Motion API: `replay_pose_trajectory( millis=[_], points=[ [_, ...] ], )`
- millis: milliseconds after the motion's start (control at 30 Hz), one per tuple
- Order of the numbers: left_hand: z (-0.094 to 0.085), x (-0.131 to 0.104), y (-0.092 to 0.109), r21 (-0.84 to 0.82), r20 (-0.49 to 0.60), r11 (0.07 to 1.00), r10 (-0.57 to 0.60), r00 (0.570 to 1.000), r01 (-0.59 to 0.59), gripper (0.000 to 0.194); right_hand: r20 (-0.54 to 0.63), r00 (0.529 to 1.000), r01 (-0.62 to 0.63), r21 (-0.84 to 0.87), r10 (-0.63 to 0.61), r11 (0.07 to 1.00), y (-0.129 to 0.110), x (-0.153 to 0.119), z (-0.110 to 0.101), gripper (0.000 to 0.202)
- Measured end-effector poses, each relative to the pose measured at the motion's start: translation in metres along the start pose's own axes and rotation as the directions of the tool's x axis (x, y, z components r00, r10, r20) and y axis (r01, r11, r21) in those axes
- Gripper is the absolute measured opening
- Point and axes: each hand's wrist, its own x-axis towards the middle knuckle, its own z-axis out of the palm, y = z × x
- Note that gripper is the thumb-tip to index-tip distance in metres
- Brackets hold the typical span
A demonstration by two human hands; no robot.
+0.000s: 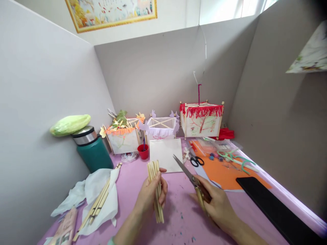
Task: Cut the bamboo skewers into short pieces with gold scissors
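My left hand (152,190) is closed around a bundle of several pale wooden sticks (154,167), held upright above the purple tabletop (176,207). In my right hand (217,200) is a pair of scissors (187,172), its dark blades together and pointing up and left, fingers around the light-coloured handles. The blade tips are a little to the right of the sticks and do not touch them. Behind the sticks lies a white square sheet or pad (167,153), partly covered by my left fingers.
At the back stand an orange-trimmed lantern (124,144), a purple-trimmed lantern (163,122) and a red-fringed lantern (201,122). Left are a teal bottle (93,153), a pale green gourd (70,125) and sticks on tissue (102,194). Right are orange sheets (219,173) and a black slab (276,211).
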Motion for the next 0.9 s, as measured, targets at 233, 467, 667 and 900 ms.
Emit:
replay_pose_trajectory(
  millis=[233,467,667,900],
  points=[
    [0.000,-0.003,-0.015,-0.093,0.025,0.970,-0.224,0.974,0.226,0.034,-0.034,0.999,0.008,0.049,-0.006,0.999,-0.007,0.001,0.003,0.046],
    [0.011,-0.010,-0.040,-0.044,0.222,0.929,-0.348,0.911,0.366,0.031,0.056,0.938,-0.320,0.523,0.343,0.790,-0.027,0.003,0.010,0.046],
    [0.022,-0.013,-0.037,0.011,0.267,0.903,-0.417,0.869,0.430,0.030,0.196,0.877,-0.429,0.730,0.438,0.532,-0.049,0.005,0.009,0.053],
    [0.020,-0.014,-0.041,-0.014,0.362,0.863,-0.467,0.807,0.505,0.029,0.225,0.873,-0.432,0.769,0.432,0.472,-0.053,0.004,0.007,0.048]
  ],
)
